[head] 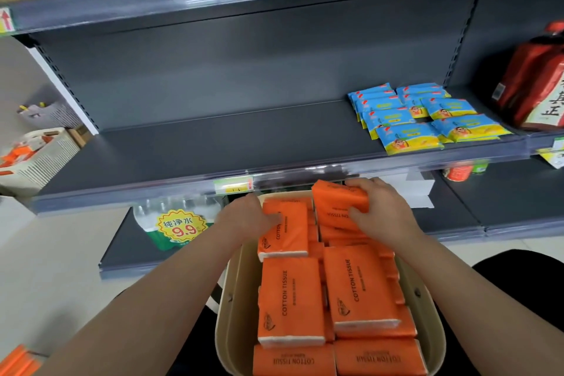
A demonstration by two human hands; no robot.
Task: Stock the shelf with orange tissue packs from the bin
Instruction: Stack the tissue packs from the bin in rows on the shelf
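The dark grey middle shelf (213, 143) carries blue-and-yellow packs (427, 119) at its right end, lying flat in overlapping rows up to the front lip. On the neighbouring section to the right stands a red bag (531, 82). The bottom shelf (128, 250) holds a wrapped pack of water bottles (177, 223). The beige bin (235, 299) holds orange tissue packs (290, 299) stacked flat.

far right: flat blue-and-yellow plastic packets (427, 119) in two overlapping rows; just right of them, a glossy red bag with a white label (528, 79). near left: shrink-wrapped clear water bottles (149, 217) bearing a yellow starburst price sticker (180, 227). far left: white slatted crate (52, 159).
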